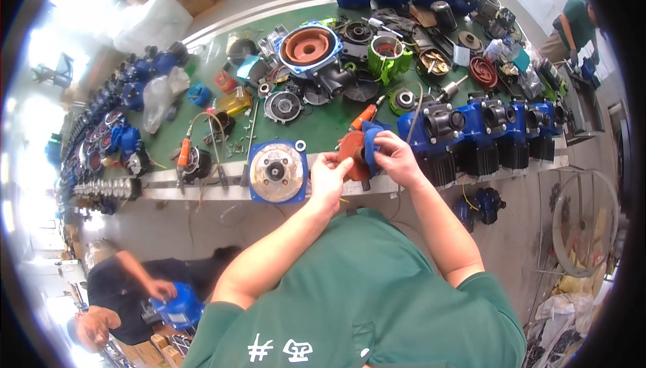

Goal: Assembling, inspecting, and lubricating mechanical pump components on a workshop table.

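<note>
Left hand (330, 177) has the reddish disc (351, 153) pinched at its edge, fingers nearly closed. Right hand (397, 159) is curled round a blue cloth (371, 144) against the disc's other side. Disc's unfitted, can't tell how clean. Blue-edged housing (259, 179) left of the left hand looks uncovered, so I'd say unfinished.

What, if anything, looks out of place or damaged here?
Small loose pieces, probably screws, lie scattered on the green bench top beyond the blue-cornered plate; odd, as nothing contains them. No damage is discernible on the reddish disc in the left hand.
</note>
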A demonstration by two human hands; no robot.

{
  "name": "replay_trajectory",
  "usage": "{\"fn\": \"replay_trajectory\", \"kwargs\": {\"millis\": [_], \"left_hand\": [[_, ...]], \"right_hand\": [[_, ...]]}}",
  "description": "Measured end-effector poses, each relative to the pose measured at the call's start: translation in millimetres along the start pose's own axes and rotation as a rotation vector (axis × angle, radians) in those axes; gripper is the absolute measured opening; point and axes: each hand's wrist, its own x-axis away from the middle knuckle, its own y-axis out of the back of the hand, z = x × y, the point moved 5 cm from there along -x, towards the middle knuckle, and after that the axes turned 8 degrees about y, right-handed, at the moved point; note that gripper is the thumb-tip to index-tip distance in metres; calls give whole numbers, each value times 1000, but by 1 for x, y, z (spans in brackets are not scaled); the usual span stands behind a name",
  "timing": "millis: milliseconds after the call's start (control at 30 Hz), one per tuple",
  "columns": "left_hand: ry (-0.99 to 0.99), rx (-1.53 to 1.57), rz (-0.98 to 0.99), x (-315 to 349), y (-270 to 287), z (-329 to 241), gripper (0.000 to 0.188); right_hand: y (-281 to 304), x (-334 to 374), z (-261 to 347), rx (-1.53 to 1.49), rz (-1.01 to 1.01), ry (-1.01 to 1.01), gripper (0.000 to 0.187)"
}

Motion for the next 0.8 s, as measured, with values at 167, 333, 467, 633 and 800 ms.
{"fn": "replay_trajectory", "kwargs": {"millis": [167, 333, 467, 633, 800], "left_hand": [[-36, -45, -1, -9, 17, 12, 21], [68, -195, 42, -14, 27, 34, 29], [186, -190, 99, -8, 14, 19, 34], [125, -272, 119, -11, -5, -6, 37], [6, -236, 44, -31, -14, -4, 37]], "right_hand": [[-12, -29, 24, 506, 305, 468, 13], [-28, -20, 34, 911, 891, 535, 8], [-24, -6, 35, 1089, 1012, 708, 10], [-11, -18, 43, 1099, 920, 709, 13], [7, -22, 30, 941, 402, 654, 16]]}}
